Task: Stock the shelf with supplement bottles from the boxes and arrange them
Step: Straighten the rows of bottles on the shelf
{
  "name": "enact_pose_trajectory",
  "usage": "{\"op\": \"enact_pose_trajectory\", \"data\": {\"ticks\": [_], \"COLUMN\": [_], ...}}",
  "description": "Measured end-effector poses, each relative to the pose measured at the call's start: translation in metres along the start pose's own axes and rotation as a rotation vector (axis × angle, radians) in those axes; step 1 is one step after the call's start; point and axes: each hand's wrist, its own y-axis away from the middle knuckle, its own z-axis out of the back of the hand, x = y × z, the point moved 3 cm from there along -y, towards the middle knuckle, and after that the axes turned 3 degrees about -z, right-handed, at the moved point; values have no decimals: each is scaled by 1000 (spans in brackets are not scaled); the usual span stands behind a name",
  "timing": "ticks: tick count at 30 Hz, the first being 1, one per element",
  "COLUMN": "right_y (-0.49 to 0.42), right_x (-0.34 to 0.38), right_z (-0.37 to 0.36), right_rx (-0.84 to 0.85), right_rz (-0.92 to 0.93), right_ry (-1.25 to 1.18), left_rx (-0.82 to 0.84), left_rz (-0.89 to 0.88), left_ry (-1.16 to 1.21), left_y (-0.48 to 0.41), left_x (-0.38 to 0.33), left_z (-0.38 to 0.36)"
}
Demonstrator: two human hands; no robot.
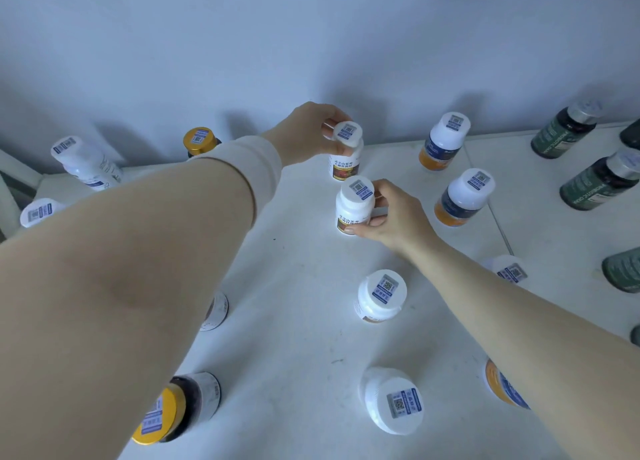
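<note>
Centrally, gripping the near bottle (349, 210) round its body with the right hand (394, 218), thumb low on the label, fingers curled behind. At its 12 o'clock, just beside, pinching the cap of the far bottle (346, 166) with the left hand (304, 132). Both white, opaque, capped and upright; contents not to be seen. Near bottle's base on the white shelf (294, 355); far bottle's base hidden, so resting or lifted cannot tell. Same red-and-yellow picture label on each, with Chinese characters too small to read. On each cap in view, a sticker (362, 187) with a QR code and a blue band, writing unreadable. At 2 o'clock, two blue-orange bottles (460, 199), white-capped. At 3 o'clock, dark green bottles (588, 189) with silver caps, marked "PROBIOTIC". At 5 and 6 o'clock, more white bottles (379, 296), closed. At 7 and 11 o'clock, gold-cap bottles (166, 411), dark-bodied, contents hard to tell.
</note>
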Motion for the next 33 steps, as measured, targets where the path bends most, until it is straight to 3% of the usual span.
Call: {"op": "enact_pose_trajectory", "data": {"ticks": [8, 12, 17, 19, 22, 24, 33], "right_y": [-1, -5, 4, 13, 33, 51, 149], "right_x": [-1, 3, 14, 21, 29, 32, 26], "right_z": [-2, 2, 34, 52, 75, 84, 96], "right_rx": [52, 162, 170, 156, 150, 166, 139], "right_rz": [-29, -26, 18, 51, 92, 115, 193], "right_ry": [-42, 74, 302, 404, 583, 700, 887], "left_rx": [18, 59, -38, -59, 57, 131, 144], "left_rz": [9, 68, 90, 51, 14, 44, 115], "left_ry": [6, -27, -218, -419, -847, -994, -976], "left_y": [4, 12, 33, 47, 73, 93, 195], "left_x": [-3, -10, -22, -30, -45, -53, -96], "left_z": [-2, -3, 12, 21, 25, 22, -23]}}
